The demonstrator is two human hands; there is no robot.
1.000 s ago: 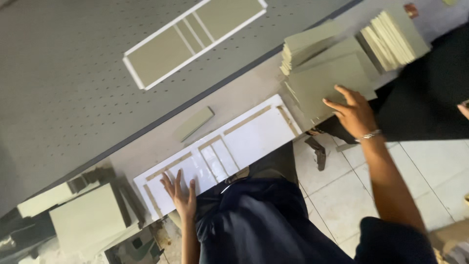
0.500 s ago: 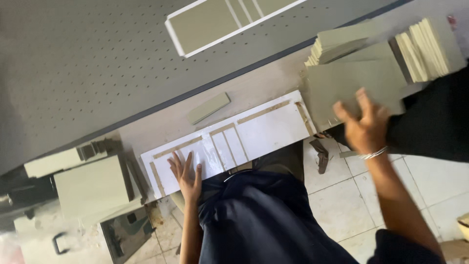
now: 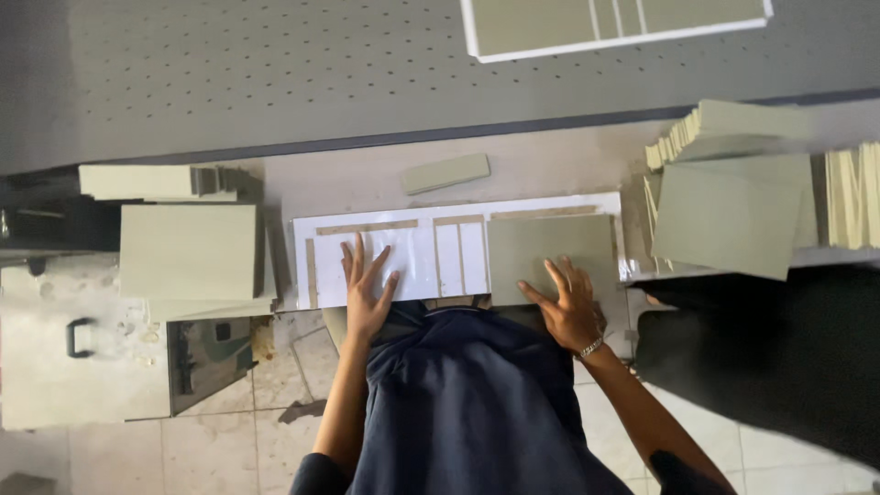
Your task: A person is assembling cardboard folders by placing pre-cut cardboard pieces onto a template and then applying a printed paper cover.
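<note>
A white sheet with thin grey strips lies along the near edge of the bench. My left hand rests flat on its left half, fingers spread. A grey rectangular board lies on the sheet's right half. My right hand presses flat on that board's near edge, with a bracelet at the wrist. Neither hand grips anything.
Stacks of grey boards stand at the right, more stacks at the left. A small grey strip lies behind the sheet. Beyond is a perforated grey table with another white sheet. Tiled floor lies below.
My right hand came from the stack at the right and now presses a grey board onto the sheet's right half. My left hand stayed on the sheet. The view has turned.
</note>
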